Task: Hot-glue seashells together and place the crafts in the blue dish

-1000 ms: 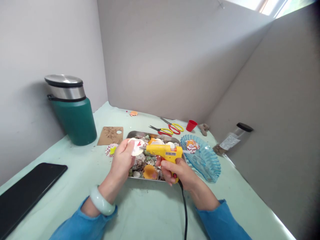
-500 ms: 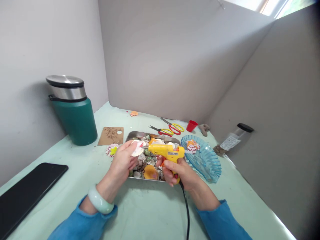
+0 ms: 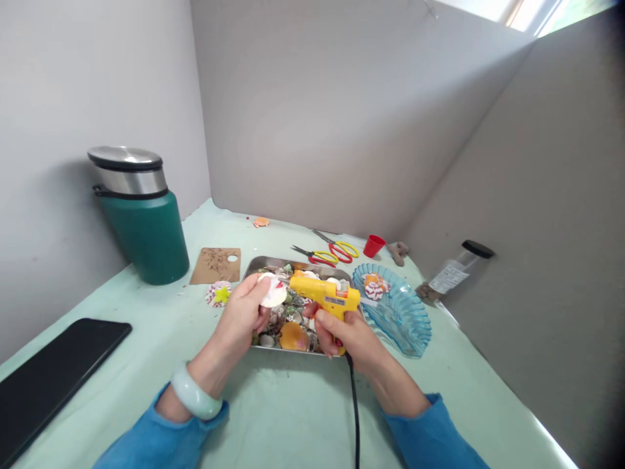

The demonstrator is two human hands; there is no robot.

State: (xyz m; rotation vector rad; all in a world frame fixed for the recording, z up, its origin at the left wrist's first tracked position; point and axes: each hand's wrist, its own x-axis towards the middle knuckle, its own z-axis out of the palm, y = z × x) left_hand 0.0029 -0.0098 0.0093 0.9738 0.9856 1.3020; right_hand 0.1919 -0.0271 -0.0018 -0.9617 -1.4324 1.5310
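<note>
Between the thumb and fingers of my left hand point(image 3: 245, 307) is a round white shell point(image 3: 274, 294) with a small red mark on it. My right hand point(image 3: 342, 330) is wrapped round the handle of a yellow hot glue gun point(image 3: 319, 291), its fingers at the trigger. The gun's nozzle points left at the white shell; I cannot tell if it touches. A clear glue stick sticks out of the gun's back, and a black cord point(image 3: 355, 410) hangs from its handle. Beneath both hands lies a metal tray point(image 3: 288, 350) full of shells, among them an orange shell point(image 3: 293, 336).
Left stand a green bottle point(image 3: 146, 234), a black phone point(image 3: 53, 384), a brown card point(image 3: 216, 266) and a speckled disc with a yellow star point(image 3: 222, 295). Behind the tray lie scissors point(image 3: 344, 251) and a red cup point(image 3: 374, 245). A blue glass dish point(image 3: 407, 319) and a clear jar point(image 3: 452, 273) are right.
The glue gun's nozzle has shifted slightly up and its back end has dropped a little. The shell in my left hand has turned a bit and shows more of its face.
</note>
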